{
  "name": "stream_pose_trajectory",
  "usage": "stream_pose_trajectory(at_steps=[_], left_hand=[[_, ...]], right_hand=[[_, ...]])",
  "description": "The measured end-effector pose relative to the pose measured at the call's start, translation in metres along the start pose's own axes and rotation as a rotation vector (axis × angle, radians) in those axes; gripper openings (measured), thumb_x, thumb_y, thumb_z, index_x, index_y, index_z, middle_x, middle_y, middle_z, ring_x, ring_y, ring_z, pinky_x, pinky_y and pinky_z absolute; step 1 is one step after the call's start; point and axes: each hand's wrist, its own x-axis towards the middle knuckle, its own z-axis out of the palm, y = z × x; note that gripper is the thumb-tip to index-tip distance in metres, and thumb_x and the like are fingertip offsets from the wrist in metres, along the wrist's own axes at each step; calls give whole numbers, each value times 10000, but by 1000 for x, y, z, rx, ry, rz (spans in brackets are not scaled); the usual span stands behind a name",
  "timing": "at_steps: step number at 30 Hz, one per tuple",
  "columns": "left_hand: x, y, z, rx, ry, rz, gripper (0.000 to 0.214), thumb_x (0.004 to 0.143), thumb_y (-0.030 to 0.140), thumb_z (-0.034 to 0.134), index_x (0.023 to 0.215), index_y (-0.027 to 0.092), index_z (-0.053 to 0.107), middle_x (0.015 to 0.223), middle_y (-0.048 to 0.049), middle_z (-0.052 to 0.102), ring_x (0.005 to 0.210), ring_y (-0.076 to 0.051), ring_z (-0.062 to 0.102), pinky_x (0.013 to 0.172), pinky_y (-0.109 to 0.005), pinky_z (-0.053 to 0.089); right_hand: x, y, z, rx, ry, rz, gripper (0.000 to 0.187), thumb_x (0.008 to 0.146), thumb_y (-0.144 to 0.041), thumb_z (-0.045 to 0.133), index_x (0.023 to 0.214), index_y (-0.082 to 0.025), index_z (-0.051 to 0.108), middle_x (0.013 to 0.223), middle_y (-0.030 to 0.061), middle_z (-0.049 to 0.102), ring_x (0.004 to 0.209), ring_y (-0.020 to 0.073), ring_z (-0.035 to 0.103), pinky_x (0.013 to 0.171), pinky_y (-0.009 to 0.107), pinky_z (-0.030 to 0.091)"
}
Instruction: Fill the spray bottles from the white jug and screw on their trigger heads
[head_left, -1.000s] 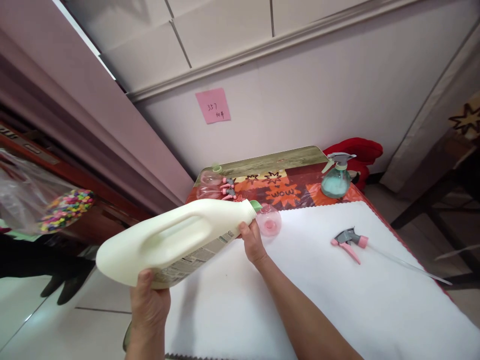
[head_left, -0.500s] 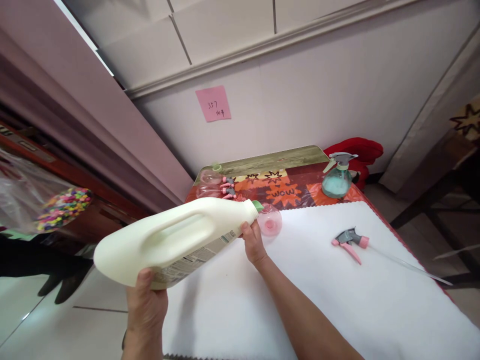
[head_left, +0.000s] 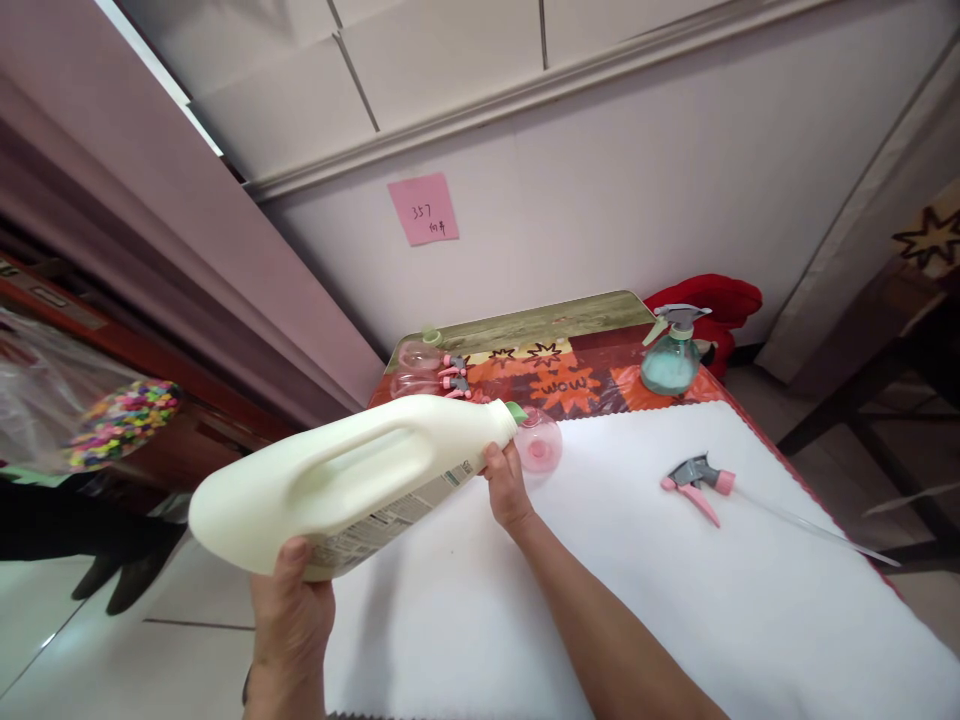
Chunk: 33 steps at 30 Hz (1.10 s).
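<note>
My left hand (head_left: 291, 608) grips the base of a large cream plastic jug (head_left: 345, 480) tipped on its side over the table's left edge. My right hand (head_left: 506, 488) is closed around the jug's neck, just under its green spout. The spout sits against the mouth of a small clear pink bottle (head_left: 538, 442) standing on the white cloth (head_left: 675, 590). A detached grey and pink spray head (head_left: 699, 480) with a long tube lies on the cloth to the right.
A teal spray bottle (head_left: 670, 358) stands at the back right on the orange patterned table cover (head_left: 562, 385). Two clear bottles with pink triggers (head_left: 427, 370) lie at the back left. A bag of coloured beads (head_left: 120, 420) sits at left. A pink note (head_left: 424, 208) is on the wall.
</note>
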Motion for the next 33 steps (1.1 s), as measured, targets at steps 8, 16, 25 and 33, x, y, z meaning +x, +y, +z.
stream_pose_trajectory(at_steps=[8,16,25,33], left_hand=[[-2,5,3,13,-2,-1,471,606,454,849,1013,247,732,1138,11,737,1249,-285,582,1152,-439,397],[0,4,2,8,-21,0,465,609,459,852,1015,262,736,1135,18,736,1269,-282,566,1167,-435,377],[-2,7,4,38,4,-19,460,594,491,842,978,267,724,1160,25,726,1267,-298,563,1156,-457,388],[-5,15,7,40,21,-5,461,596,464,844,987,253,718,1191,9,715,1266,-290,560,1165,-452,380]], right_hand=[[0,2,-1,-21,22,20,454,810,-584,627,1013,-187,548,714,-47,424,599,102,360,542,227,392],[0,3,-1,-7,15,9,454,816,-575,631,1035,-186,547,713,-49,414,590,100,343,530,224,386],[-1,-3,0,-22,9,19,486,808,-597,630,1055,-187,547,733,-37,443,602,104,352,535,230,379],[-1,-7,1,-46,-6,13,522,805,-634,611,1080,-194,556,769,-17,491,617,110,377,525,229,364]])
